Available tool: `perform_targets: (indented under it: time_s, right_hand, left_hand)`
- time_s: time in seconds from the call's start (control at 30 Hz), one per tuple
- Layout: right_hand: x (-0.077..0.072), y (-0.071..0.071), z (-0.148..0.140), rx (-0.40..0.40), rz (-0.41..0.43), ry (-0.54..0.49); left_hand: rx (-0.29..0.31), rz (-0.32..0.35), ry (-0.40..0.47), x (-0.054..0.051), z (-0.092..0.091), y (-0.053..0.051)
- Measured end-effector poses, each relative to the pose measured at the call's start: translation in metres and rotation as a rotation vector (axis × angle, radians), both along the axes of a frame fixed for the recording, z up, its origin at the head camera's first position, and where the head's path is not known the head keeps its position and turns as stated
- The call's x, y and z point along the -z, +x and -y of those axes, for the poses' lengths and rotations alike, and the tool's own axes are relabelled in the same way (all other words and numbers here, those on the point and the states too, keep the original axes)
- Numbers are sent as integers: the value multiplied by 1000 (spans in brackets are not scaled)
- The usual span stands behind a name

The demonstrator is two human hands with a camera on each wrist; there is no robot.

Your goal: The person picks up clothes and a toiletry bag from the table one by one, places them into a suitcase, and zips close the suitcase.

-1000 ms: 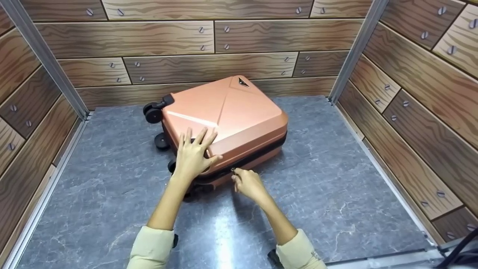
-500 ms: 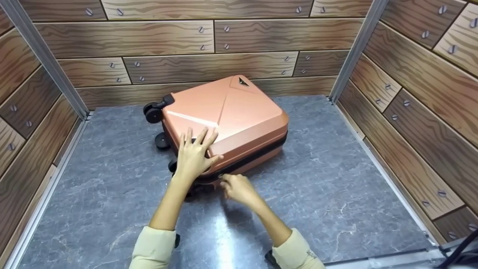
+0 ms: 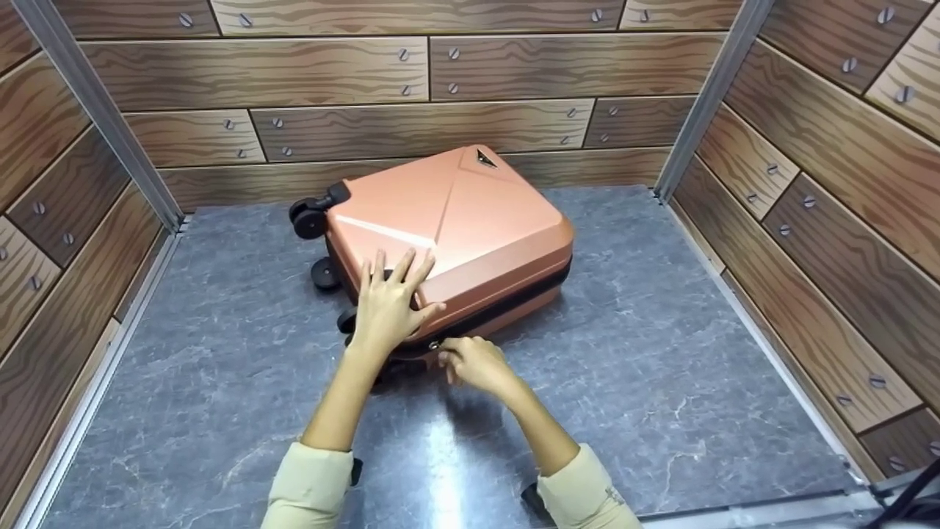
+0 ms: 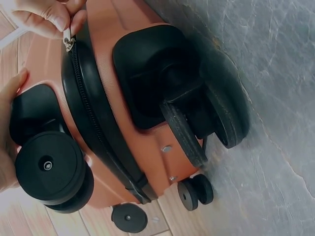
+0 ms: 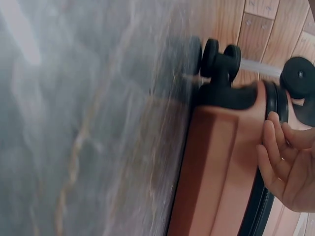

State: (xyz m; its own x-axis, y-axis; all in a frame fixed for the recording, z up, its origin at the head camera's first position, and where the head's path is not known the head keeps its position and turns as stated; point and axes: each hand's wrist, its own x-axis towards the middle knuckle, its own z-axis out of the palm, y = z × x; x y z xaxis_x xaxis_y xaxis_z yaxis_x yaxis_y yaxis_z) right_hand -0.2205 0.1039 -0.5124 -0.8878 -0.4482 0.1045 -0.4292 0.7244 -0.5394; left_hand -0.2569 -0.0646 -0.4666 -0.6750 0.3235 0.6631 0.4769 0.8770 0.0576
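Observation:
A rose-gold hard-shell suitcase lies flat on the floor, its black wheels pointing left. My left hand rests spread on the lid near the front wheel corner. At the front side, my right hand pinches a metal zipper pull between thumb and finger. The black zipper runs around the corner between the two shells, and its teeth look meshed beyond the slider in the left wrist view. In the right wrist view the curled fingers hide the pull.
The grey marbled floor surrounds the suitcase. Wood-patterned walls with metal corner strips enclose it at the back and both sides. Dark cables hang at the lower right corner.
My right hand has slid left along the suitcase's front side with the zipper pull, toward the wheel corner, then nearly stopped. The left hand stays on the lid.

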Motion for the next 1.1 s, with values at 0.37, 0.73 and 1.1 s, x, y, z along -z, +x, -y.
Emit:
perform_targets:
  time_s: [0.37, 0.73, 1.1]
  right_hand:
    - [-6, -11, -37, -43, 94, -90]
    - [-3, -20, -86, -28, 297, -364]
    - [6, -22, -118, 109, 429, -626]
  left_hand:
    - [-175, 38, -42, -8, -38, 11]
    - [-443, 287, -234, -27, -104, 18]
    - [-537, 258, -353, -29, -150, 12]
